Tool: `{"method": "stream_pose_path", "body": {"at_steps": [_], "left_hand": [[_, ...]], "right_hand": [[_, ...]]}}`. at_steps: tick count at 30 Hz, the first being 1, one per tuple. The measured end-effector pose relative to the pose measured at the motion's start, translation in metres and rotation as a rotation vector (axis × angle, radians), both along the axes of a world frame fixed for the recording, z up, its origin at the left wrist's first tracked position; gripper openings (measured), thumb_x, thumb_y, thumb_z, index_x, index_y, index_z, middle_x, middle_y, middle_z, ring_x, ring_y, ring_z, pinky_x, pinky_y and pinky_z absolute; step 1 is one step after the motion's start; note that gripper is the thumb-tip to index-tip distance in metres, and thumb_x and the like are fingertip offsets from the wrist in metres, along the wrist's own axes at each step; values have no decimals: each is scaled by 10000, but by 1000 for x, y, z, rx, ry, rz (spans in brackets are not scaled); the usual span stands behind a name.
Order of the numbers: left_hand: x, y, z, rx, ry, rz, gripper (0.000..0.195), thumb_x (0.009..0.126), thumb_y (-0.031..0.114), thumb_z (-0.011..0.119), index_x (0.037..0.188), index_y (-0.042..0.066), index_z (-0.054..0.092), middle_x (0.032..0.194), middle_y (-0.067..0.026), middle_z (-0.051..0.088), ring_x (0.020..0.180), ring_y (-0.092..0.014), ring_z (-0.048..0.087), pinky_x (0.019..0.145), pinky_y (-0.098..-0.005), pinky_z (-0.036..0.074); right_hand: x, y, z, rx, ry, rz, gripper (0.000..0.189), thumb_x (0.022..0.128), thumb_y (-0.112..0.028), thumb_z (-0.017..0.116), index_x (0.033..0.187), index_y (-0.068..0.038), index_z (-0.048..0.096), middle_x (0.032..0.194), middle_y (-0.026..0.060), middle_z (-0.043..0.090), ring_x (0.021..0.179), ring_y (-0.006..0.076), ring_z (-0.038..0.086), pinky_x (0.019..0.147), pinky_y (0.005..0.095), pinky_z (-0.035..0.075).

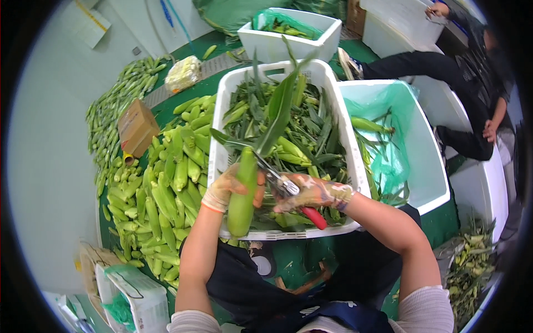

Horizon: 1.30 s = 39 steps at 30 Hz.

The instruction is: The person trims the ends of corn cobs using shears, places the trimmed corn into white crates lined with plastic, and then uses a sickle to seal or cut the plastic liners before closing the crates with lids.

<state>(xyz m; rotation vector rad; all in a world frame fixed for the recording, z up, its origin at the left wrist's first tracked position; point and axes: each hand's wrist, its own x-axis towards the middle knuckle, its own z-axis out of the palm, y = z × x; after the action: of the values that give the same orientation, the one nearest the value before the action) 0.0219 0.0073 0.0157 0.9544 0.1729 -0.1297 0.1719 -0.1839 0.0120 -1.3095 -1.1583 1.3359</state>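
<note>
My left hand (228,187), in a light work glove, holds an unhusked corn ear (242,200) upright over the near left part of a white plastic crate (214,166). Long green leaves (280,110) stick up from the ear's top end. My right hand (312,192), in a patterned glove, grips pruning shears (287,186) with a red handle. Their blades point up and left, close beside the upper part of the ear; whether they touch it cannot be told. Cut leaves and husk pieces (320,125) fill the crate below both hands.
Left of the crate lies a large pile of corn ears (166,187), with a cardboard box (138,128) and wrapped ears (120,100) behind. White foam boxes with green liners stand at right (429,183) and behind (287,45). A seated person (449,70) is at the right.
</note>
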Motion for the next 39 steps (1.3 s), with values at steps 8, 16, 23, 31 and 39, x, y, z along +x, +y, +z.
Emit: {"method": "stream_pose_path", "body": {"at_steps": [8, 16, 23, 31, 39], "left_hand": [[4, 54, -10, 318, 249, 698, 416, 707, 265, 655, 991, -25, 565, 764, -116, 610, 647, -235, 592, 640, -360, 513], [-88, 268, -61, 484, 137, 1554, 447, 854, 362, 594, 1170, 49, 545, 1260, -159, 514, 1160, -335, 470, 996, -520, 380], [-71, 394, 18, 896, 212, 1533, 376, 921, 393, 514, 934, 26, 594, 1035, -98, 598, 974, -227, 532, 890, -391, 432], [121, 242, 29, 1605, 131, 607, 318, 953, 310, 492, 832, 35, 597, 701, -24, 557, 612, -118, 496, 640, -292, 428], [54, 48, -25, 1878, 377, 80, 734, 671, 200, 813, 1280, -8, 459, 1202, -184, 569, 1096, -289, 572, 915, -352, 475]], "right_hand": [[27, -16, 2, -220, -185, -334, 423, 744, -390, 762, 760, -24, 552, 605, 47, 561, 556, 124, 525, 537, 303, 431], [210, -95, -68, -298, -187, -714, 825, 639, -583, 739, 1126, 52, 542, 885, 125, 625, 786, 225, 601, 716, 329, 497], [320, -139, -275, -825, -695, -799, 488, 687, -457, 684, 914, -25, 690, 934, 167, 674, 867, 293, 647, 789, 377, 507], [309, -135, -316, -961, -748, -847, 380, 663, -334, 707, 888, -36, 638, 919, 172, 664, 852, 310, 650, 740, 360, 514], [226, -203, -74, -616, -418, -1134, 518, 625, -204, 769, 1069, -36, 563, 937, 136, 625, 851, 241, 595, 745, 342, 492]]}}
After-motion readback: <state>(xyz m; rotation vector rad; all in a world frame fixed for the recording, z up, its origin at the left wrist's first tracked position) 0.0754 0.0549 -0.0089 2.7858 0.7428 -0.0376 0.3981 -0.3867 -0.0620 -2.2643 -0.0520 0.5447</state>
